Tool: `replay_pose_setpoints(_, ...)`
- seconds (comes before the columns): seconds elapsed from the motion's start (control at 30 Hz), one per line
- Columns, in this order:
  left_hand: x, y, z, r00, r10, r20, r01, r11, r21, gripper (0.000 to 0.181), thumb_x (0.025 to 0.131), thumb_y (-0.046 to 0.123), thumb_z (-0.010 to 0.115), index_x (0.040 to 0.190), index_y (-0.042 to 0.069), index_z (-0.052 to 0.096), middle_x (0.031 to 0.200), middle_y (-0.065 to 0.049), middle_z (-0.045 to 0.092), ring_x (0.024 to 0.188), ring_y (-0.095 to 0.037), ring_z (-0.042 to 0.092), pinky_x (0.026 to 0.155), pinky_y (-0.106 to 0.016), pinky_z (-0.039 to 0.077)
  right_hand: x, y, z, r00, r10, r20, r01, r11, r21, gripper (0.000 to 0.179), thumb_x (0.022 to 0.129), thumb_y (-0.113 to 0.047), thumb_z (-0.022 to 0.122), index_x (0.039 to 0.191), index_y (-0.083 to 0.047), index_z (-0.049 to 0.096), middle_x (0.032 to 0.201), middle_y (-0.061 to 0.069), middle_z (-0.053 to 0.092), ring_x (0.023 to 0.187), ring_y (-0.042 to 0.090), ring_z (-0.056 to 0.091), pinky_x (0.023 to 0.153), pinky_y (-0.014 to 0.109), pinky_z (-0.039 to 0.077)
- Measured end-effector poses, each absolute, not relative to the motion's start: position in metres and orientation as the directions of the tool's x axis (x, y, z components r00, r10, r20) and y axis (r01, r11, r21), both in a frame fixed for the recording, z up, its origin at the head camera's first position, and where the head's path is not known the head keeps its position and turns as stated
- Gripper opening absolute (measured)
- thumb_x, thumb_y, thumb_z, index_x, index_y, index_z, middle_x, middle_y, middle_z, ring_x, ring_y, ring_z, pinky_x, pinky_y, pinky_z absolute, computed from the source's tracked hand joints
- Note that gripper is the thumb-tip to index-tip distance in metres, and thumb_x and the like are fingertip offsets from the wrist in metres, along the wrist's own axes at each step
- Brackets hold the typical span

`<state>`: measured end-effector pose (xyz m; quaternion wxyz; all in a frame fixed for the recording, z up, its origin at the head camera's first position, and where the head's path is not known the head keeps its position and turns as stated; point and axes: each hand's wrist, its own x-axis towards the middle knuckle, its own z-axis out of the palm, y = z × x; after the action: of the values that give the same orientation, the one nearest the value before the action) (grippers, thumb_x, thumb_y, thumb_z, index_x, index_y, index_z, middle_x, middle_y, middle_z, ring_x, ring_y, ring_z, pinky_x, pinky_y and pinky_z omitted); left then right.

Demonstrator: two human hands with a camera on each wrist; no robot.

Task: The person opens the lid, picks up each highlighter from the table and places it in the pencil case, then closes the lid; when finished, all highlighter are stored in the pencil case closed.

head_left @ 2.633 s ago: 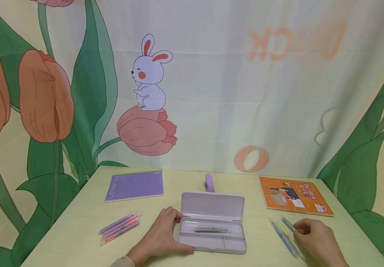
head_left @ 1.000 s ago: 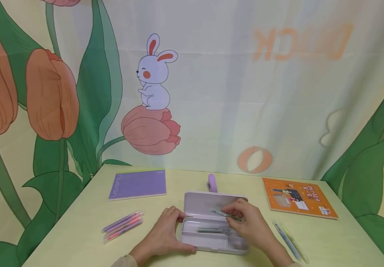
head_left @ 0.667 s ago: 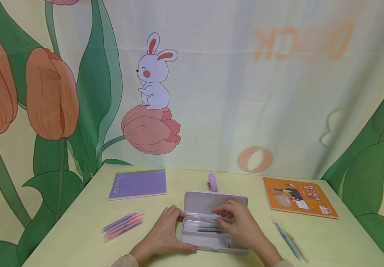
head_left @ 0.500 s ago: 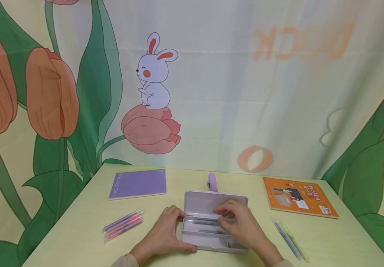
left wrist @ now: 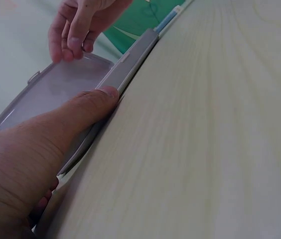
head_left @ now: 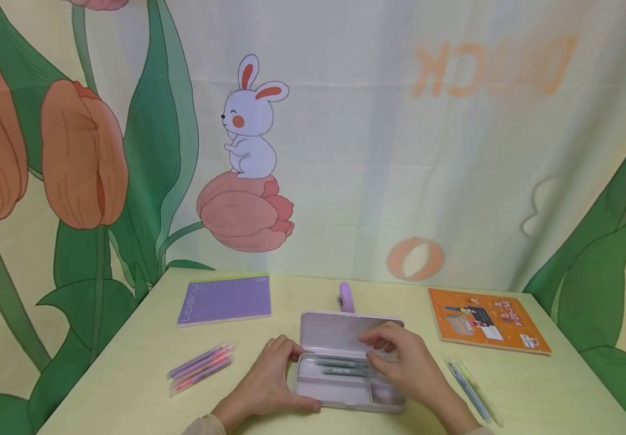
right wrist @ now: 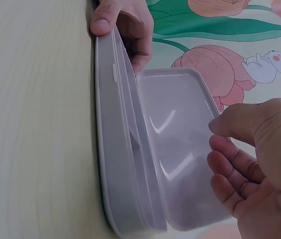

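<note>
Steadying a pale grey pencil case point(head_left: 332, 392) at its left end, a person's left hand point(head_left: 271, 379) lays its thumb along the front wall while the other fingers bend round toward the back corner, in a scene I follow remotely through head and wrist cameras. The right hand point(head_left: 408, 365) hovers over the right part of the case, in front of the raised lid point(head_left: 328, 333); from the right wrist view I see its fingers loosely bent, the thumb set a narrow gap away from them and nothing held between.

Two grey-green pens point(head_left: 342, 371) lie side by side in the long rear compartment, their right ends partly covered from my head view by the right hand. The case sits near the middle of a pale wood-grain table point(head_left: 128, 386), its compartments facing up. To its right, a blue pen point(head_left: 469, 389) and a yellow pen point(head_left: 481, 394) lie next to each other, slanting toward the near edge. To the left of the left hand, I count a small bundle of purple and pink pens point(head_left: 201, 368).

Farther back rest a purple notebook point(head_left: 228, 299) lettered "nusign", a lilac stapler point(head_left: 347, 297) just behind the lid, and an orange booklet point(head_left: 489, 320). A curtain point(head_left: 345, 169) printed with tulips and a white rabbit hangs behind.
</note>
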<state>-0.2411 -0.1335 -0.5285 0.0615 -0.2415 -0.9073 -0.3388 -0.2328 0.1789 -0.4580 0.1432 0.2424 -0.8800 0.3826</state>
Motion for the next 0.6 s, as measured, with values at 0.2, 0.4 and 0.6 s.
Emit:
replay_pose_setpoints(0.2,-0.239,-0.132,-0.528,-0.869,0.403,0.286,0.492,0.645,0.585,0.095,0.063,0.076,0.099,0.127,0.015,0.064,0.117,0.009,0.058,0.111,-0.010,0.049,0.100,-0.035,0.052,-0.225,0.206,-0.451,-0.824,-0.276,0.494,-0.548,0.608,-0.575,0.035,0.089,0.003,0.089,0.114,-0.021,0.083,0.105,-0.005,0.077,0.094,0.011,0.070,0.082,0.033,0.060)
replay_pose_setpoints(0.4,-0.240,-0.132,-0.526,-0.868,0.402,0.292,0.494,0.643,0.585,0.095,0.063,0.075,0.099,0.127,0.013,0.064,0.117,0.008,0.059,0.112,-0.012,0.051,0.102,-0.036,0.053,-0.221,0.236,-0.441,-0.867,-0.152,0.474,-0.449,0.650,-0.613,0.030,0.093,-0.003,0.089,0.117,-0.020,0.083,0.106,-0.009,0.078,0.095,0.011,0.069,0.084,0.029,0.059)
replay_pose_setpoints(0.6,-0.241,-0.133,-0.526,-0.867,0.403,0.292,0.495,0.642,0.585,0.095,0.063,0.075,0.099,0.127,0.014,0.064,0.116,0.009,0.059,0.111,-0.012,0.051,0.101,-0.036,0.052,-0.217,0.266,-0.444,-0.899,-0.065,0.433,-0.358,0.677,-0.643,0.029,0.095,-0.005,0.088,0.119,-0.020,0.081,0.108,-0.005,0.077,0.094,0.006,0.069,0.083,0.027,0.060)
